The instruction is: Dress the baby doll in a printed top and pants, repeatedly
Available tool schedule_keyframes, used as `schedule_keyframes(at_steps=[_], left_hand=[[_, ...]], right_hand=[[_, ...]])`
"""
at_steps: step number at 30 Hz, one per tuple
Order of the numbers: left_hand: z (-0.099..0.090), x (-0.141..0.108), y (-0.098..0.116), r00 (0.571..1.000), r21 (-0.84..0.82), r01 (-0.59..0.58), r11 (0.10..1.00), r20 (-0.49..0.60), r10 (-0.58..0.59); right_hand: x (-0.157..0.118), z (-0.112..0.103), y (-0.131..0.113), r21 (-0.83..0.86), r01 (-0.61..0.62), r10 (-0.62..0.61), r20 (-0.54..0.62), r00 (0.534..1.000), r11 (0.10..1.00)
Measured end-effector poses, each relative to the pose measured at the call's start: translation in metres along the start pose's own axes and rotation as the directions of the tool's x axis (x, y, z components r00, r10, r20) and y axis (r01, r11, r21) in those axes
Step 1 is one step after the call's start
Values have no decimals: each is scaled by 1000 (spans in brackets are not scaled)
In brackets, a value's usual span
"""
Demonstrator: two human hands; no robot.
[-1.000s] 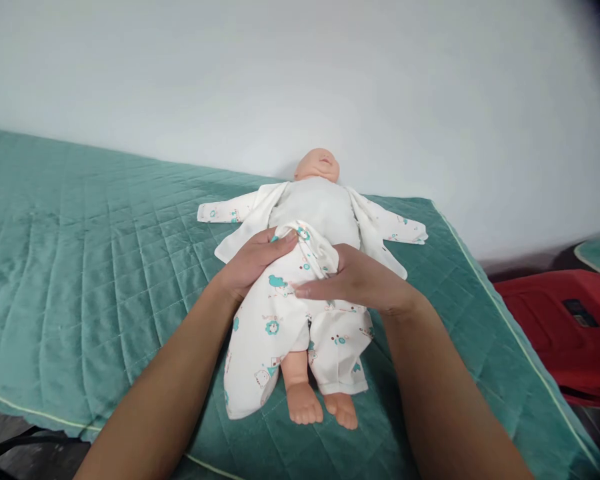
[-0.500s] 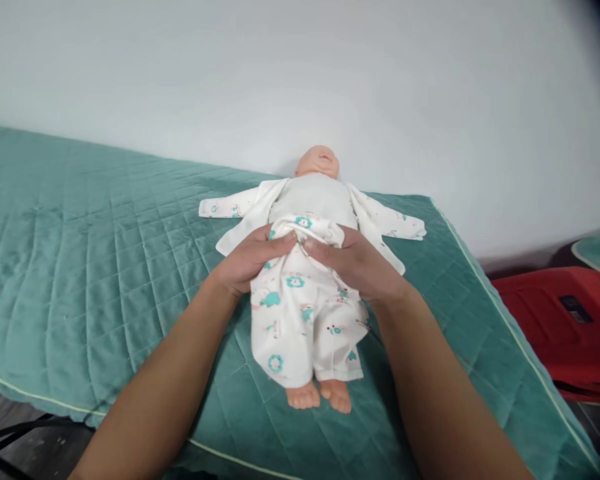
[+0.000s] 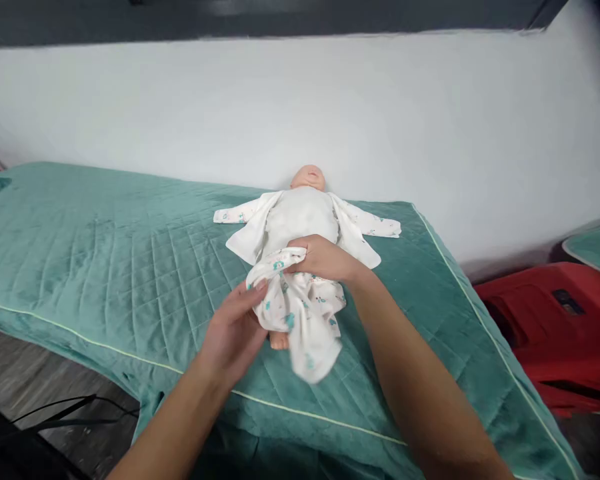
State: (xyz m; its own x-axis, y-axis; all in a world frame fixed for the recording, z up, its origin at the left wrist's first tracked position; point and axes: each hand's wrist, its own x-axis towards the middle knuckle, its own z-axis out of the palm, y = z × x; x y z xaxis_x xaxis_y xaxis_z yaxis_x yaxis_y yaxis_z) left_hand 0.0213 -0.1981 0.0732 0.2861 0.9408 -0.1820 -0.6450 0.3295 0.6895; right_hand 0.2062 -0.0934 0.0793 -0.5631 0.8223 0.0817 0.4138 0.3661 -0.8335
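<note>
Printed trousers (image 3: pixel 285 303), bunched, just below frame centre, across the lower half of the doll (image 3: pixel 300 217); your left hand (image 3: pixel 237 327), half-curled, pinches the waistband (image 3: pixel 277 262); your right hand (image 3: pixel 325 259), fingers curled tight, grips it higher. Risk: uneven pulling could twist the loose trouser leg (image 3: pixel 316 357), snagging a foot (image 3: pixel 279 341).

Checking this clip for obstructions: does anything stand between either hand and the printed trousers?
Nothing visible does: the left hand and the right hand both hold the printed trousers directly, nearer the camera than the doll's torso.
</note>
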Motion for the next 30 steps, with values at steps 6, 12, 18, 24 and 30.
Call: schedule_keyframes(at_steps=[6, 12, 18, 24, 30], left_hand=[[26, -52, -32, 966, -256, -50, 965, -256, -18], [18, -73, -71, 912, -266, -32, 963, -402, -81], [-22, -72, -69, 881, 119, -19, 993, -468, 73], [-52, -49, -38, 893, 621, 128, 773, -411, 182], [-55, -38, -32, 928, 800, 198, 567, -339, 154]], right_hand=[[2, 10, 4, -220, -48, 65, 74, 995, 974], [-1, 11, 9, -340, -34, 69, 91, 993, 940], [-4, 11, 9, -441, 8, 56, 130, 990, 897], [-6, 10, 8, -452, -12, 89, 148, 985, 892], [-10, 9, 8, -421, -15, 86, 150, 985, 907]])
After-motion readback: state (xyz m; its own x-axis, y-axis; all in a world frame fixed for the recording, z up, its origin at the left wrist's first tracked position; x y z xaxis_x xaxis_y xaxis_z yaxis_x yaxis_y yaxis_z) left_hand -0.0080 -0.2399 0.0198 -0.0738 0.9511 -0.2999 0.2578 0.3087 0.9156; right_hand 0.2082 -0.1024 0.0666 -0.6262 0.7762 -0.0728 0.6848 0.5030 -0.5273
